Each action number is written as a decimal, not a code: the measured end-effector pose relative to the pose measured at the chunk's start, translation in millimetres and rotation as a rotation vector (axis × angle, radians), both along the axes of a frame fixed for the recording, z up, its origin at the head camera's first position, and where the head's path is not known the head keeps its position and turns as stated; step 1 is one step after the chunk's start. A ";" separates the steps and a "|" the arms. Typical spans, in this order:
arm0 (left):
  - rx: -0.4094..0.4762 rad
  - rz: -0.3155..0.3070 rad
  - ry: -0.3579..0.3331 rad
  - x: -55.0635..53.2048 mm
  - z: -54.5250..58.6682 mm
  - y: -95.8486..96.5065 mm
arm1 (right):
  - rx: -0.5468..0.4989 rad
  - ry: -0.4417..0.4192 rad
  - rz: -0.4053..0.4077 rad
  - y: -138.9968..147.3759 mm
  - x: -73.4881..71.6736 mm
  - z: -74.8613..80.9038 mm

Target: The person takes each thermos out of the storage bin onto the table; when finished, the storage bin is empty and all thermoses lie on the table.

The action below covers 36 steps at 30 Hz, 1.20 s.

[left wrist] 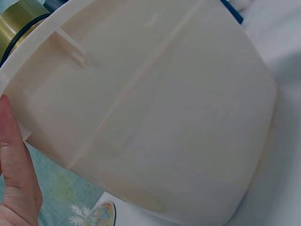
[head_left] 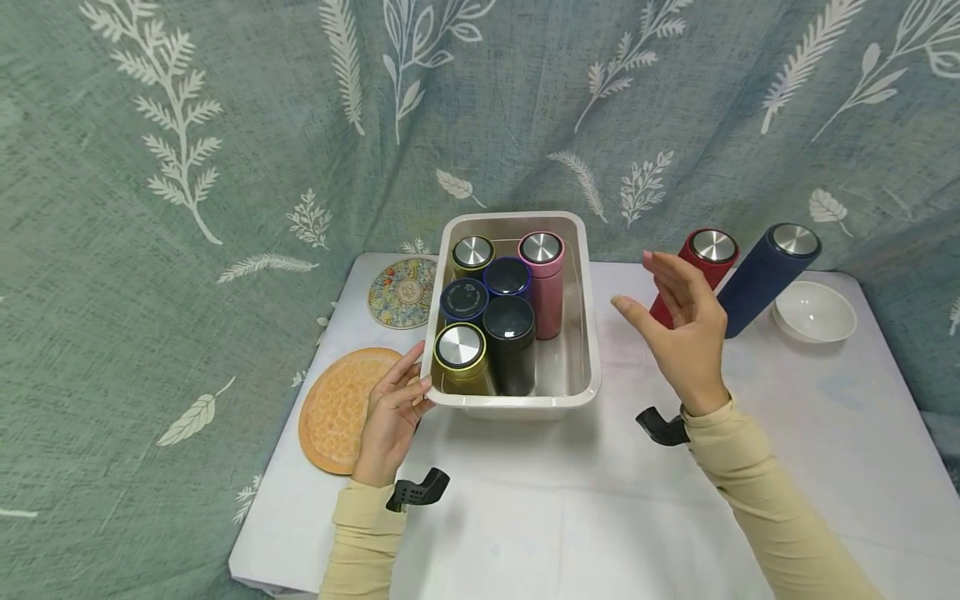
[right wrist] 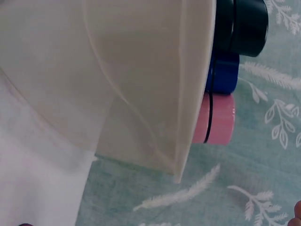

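While the left hand (head_left: 390,417) laid its fingertips, fingers spread, against the near left corner of the white tub (head_left: 517,402), the right hand (head_left: 688,342) hung off to the tub's other side, thumb and fingers well parted and gripping nothing that I could see. Just beyond that hand stood the red bottle (head_left: 712,271), partly hidden by it; whether they touched, I couldn't tell. Its long axis ran upright, and the navy bottle (head_left: 763,283) stood close on its right, with a white bowl (head_left: 815,312) beside that. The right hand was far the nearer to both bottles. Inside the tub six more stood upright: two gold bottles (head_left: 462,354), a black bottle (head_left: 512,358), two blue-ringed bottles (head_left: 507,277) and, toward the back right, a pink bottle (head_left: 549,292).
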<state>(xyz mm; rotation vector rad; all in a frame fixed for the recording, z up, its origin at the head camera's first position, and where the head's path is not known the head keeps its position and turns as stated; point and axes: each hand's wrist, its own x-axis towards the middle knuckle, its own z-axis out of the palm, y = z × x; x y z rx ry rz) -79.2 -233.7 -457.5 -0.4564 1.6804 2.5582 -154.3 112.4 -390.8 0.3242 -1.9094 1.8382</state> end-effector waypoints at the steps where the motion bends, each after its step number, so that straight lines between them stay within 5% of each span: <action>1: 0.000 0.001 -0.001 -0.1 -0.2 0.0 | 0.003 -0.002 0.012 -1.3 0.0 -0.8; 9: 0.004 -0.011 0.007 -0.5 -0.5 -0.3 | 0.062 -0.014 0.093 -11.2 1.4 -6.3; 16: 0.004 -0.020 0.014 -0.1 -0.4 -0.5 | 0.158 -0.127 0.139 -24.2 4.8 -12.1; 24: -0.002 -0.018 0.013 -0.1 -0.6 -1.1 | 0.113 -0.131 0.279 -39.7 4.9 -15.2; 36: 0.001 -0.019 0.015 0.0 -0.3 -0.2 | 0.229 -0.244 0.475 -54.2 5.3 -21.8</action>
